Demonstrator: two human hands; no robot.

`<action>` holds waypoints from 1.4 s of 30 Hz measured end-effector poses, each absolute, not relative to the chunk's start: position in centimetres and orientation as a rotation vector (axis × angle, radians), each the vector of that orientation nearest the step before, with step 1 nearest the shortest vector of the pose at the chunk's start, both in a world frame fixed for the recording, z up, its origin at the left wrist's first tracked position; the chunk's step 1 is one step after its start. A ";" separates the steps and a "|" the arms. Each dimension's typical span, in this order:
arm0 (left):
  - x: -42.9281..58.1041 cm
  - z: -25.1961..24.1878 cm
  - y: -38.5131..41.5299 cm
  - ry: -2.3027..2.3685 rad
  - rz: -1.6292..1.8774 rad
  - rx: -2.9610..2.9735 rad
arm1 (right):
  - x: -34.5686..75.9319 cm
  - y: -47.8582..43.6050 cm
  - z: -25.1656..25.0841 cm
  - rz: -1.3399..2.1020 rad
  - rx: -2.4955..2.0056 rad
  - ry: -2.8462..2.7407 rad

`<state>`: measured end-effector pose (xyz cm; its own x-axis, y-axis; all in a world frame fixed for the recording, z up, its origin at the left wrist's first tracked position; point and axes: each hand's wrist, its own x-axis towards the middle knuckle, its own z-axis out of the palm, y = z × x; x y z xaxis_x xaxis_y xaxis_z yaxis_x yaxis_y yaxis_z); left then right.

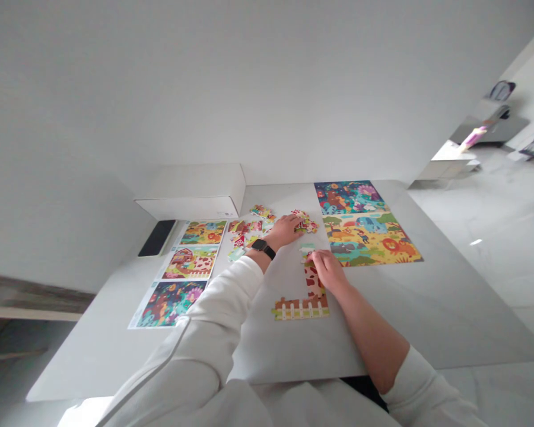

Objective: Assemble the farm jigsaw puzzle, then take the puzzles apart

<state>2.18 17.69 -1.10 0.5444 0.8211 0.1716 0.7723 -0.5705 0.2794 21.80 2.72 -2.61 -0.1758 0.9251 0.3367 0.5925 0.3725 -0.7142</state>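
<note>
Picture sheet [180, 273]: lying at the left, its middle farm scene showing cow spots and fence for checking each piece's pattern.
Loose pieces [251, 226]: lying scattered around the left hand; turning them face up helps comparing.
Left hand [286, 230]: lying over pieces with bent fingers; cannot tell whether they are gripping one.
Joined section [301, 309]: lying nearest the body, fence running along the bottom, spotted column rising at right.
Right hand [327, 268]: resting fingertips at the column's top, grasp unclear; pressing tabs straight down suits best.
</note>
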 end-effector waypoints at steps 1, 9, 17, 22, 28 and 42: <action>1.8 -1.1 18.1 1.352 0.414 2.614 | 21.8 2.7 -2.6 0.547 -1.318 -1.878; -4.1 0.1 18.7 1.393 0.593 2.347 | 21.8 2.5 -1.8 0.568 -1.319 -1.933; -10.1 1.7 16.8 1.614 0.662 2.314 | 21.8 2.5 -2.3 0.549 -1.350 -1.944; -12.2 2.2 14.2 1.569 0.624 2.355 | 22.0 2.7 -2.3 0.534 -1.363 -1.966; -13.9 2.2 11.7 1.606 0.416 2.457 | 22.0 2.8 -2.3 0.539 -1.367 -1.977; -3.8 0.2 16.0 1.512 0.373 2.653 | 21.6 2.8 -2.4 0.516 -1.332 -1.941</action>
<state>-3.76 15.97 0.15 0.4881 0.8546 0.1772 0.8388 -0.5154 0.1752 21.64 2.77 -2.35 -0.2110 0.9193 0.3321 0.6331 0.3874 -0.6702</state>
